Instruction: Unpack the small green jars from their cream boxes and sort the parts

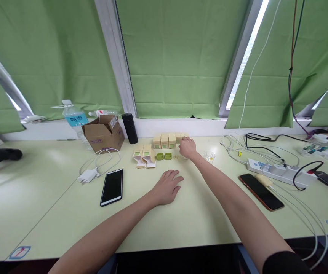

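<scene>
Pale table (198, 226), seam (46, 214) visible at left, stands against a white sill (152, 126) beneath grey window frames (111, 45) and green blinds (183, 57), bright light (248, 53) showing at blind edges.

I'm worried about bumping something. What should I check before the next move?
1. Left hand free: ok, holding nothing visible.
2. Right hand contents known: cannot tell, its grasp is hidden.
3. Two small green rectangular containers side by side: ok.
4. Small cream cardboard boxes all shut: not ok, the front-left pair has open flaps.
5. White-edged black rectangular phone clear of the left hand: ok, apart.
</scene>
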Demonstrator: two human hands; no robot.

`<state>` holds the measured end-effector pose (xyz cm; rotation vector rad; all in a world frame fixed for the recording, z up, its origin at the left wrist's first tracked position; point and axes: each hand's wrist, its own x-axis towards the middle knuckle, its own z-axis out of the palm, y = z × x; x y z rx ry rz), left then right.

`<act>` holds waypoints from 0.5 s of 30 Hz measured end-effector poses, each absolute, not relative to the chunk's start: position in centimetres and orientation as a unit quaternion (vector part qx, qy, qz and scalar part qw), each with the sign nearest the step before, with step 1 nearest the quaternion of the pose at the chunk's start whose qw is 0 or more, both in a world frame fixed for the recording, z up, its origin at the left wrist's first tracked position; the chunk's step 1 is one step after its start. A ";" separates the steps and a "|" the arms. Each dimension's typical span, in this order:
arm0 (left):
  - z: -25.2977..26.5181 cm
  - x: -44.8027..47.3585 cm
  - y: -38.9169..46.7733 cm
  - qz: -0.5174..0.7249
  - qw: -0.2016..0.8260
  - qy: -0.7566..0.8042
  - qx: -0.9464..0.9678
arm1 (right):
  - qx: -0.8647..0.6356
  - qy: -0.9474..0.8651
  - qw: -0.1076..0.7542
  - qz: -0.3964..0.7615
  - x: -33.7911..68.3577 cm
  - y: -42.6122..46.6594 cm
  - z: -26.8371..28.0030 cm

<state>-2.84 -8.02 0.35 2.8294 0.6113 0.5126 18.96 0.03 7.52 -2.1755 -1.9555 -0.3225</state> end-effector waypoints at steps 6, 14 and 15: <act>0.3 -2.8 -8.1 0.176 0.105 0.206 0.957 | -0.771 -0.620 0.095 -0.114 20.9 2.3 6.7; 0.2 -2.6 -8.1 0.177 0.110 0.207 0.956 | -0.725 -0.672 0.093 -0.122 19.6 2.9 6.0; 0.3 -2.6 -8.1 0.178 0.110 0.207 0.956 | -0.717 -0.680 0.093 -0.122 19.1 3.0 5.8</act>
